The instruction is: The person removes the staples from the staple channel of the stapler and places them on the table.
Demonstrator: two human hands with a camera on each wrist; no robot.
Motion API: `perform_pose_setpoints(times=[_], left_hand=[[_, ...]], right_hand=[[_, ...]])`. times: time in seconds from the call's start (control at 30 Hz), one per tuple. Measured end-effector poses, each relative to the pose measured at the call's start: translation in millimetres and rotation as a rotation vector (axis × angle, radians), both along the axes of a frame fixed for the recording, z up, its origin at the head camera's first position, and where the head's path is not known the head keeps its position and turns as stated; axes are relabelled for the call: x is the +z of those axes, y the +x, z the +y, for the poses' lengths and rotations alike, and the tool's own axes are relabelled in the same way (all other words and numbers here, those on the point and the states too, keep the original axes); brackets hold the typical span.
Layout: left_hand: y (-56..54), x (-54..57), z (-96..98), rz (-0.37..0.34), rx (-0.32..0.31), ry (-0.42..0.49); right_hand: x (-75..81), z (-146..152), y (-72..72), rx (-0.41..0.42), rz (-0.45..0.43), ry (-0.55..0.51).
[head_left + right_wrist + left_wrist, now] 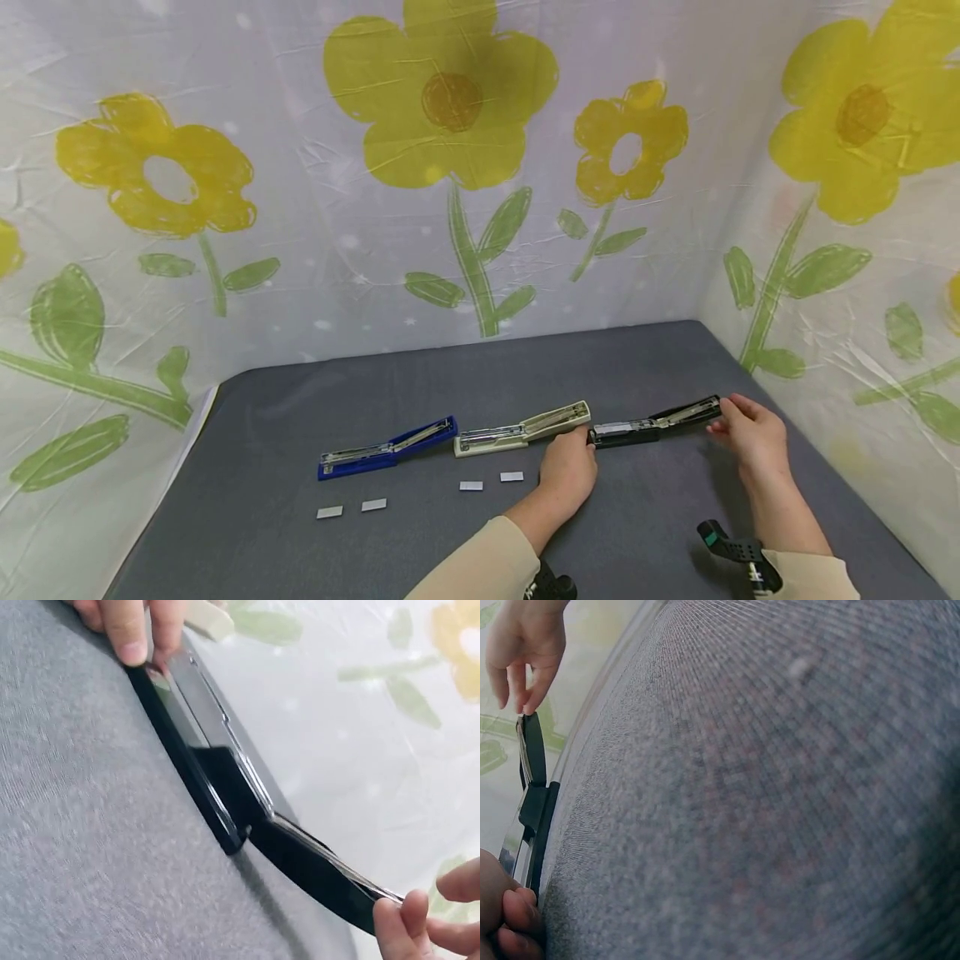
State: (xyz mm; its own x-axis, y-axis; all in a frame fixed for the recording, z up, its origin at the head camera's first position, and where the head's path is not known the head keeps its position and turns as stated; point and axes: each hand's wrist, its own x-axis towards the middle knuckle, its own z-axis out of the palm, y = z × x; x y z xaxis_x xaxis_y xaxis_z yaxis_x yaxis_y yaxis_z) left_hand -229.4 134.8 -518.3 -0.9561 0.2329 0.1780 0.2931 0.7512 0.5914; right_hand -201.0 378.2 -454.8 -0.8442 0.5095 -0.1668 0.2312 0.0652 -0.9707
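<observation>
A black stapler [626, 432] lies swung wide open at the right of the dark table, its top arm folded back and raised to the right. My left hand [567, 467] grips the left end of its base, fingertips showing on that end in the right wrist view. At the other end, my right hand [756, 437] pinches the tip of the raised arm between thumb and fingers. The bare metal staple channel [206, 712] faces up along the base. Just left of my left hand sits a cream stapler [491, 439], opened out the same way.
Farther left lies a blue stapler [356, 463], also opened out. Two short staple strips [329, 512] are in front of it, and two more strips [471, 486] are in front of the cream one. A flower-printed curtain [360, 275] hangs behind the table [262, 433].
</observation>
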Motion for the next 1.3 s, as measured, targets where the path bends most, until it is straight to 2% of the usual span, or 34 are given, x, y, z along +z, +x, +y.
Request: perform_pose_setpoints(times=[0.23,0.4,0.6,0.83,1.07,1.3], left_hand=[[-2.6,-6.8,1.5,0.013,-0.013,-0.007],[-3.1,-7.2,1.0,0.01,-0.015,0.0],[-2.5,-6.0,0.0,0.008,-0.011,0.008],[-2.1,-6.5,0.8,-0.004,-0.008,0.006],[-2.5,-8.6,2.4,0.03,0.004,0.007],[-1.0,-5.7,0.7,0.014,0.011,0.006]], right_hand=[[6.6,-12.7,3.4,0.0,-0.032,0.267],[8.4,-28.9,1.5,0.077,-0.033,0.419],[4.4,-54.1,-2.6,0.234,-0.025,0.449],[-3.8,-72.0,-7.4,0.323,-0.045,0.491],[-9.2,-78.4,-11.1,0.343,-0.071,0.552],[-14.7,-78.1,-10.4,0.343,-0.115,0.634]])
